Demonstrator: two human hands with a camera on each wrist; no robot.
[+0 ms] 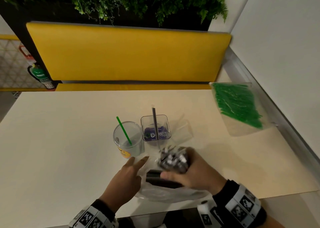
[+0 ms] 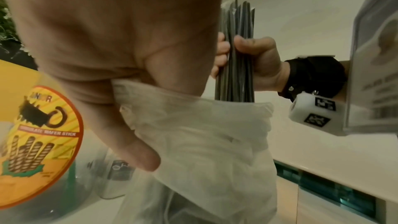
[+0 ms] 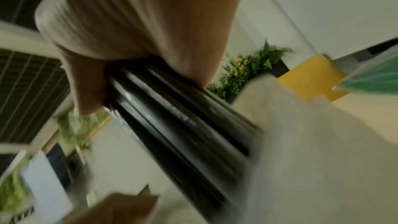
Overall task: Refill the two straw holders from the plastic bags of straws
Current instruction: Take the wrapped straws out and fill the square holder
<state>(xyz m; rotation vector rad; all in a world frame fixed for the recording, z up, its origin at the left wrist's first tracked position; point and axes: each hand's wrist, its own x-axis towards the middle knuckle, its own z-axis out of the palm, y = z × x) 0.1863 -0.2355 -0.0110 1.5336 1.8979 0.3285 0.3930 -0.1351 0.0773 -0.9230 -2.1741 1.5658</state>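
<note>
A bundle of black straws (image 1: 173, 162) stands half out of a translucent plastic bag (image 1: 164, 193) near the table's front edge. My right hand (image 1: 183, 169) grips the bundle around its middle; the right wrist view shows the black straws (image 3: 172, 117) blurred. My left hand (image 1: 136, 167) holds the rim of the plastic bag (image 2: 193, 142), thumb against it. Just beyond stand a round clear holder (image 1: 127, 139) with one green straw (image 1: 123, 130) and a square clear holder (image 1: 155, 129) with one black straw (image 1: 154, 122). A bag of green straws (image 1: 237, 106) lies far right.
The cream table (image 1: 60, 141) runs up to a yellow bench back (image 1: 128, 54), with a white wall and metal rail on the right. The round holder's orange label (image 2: 32, 134) sits close to my left hand. A clear sign stand (image 2: 376, 57) is at the right of the left wrist view.
</note>
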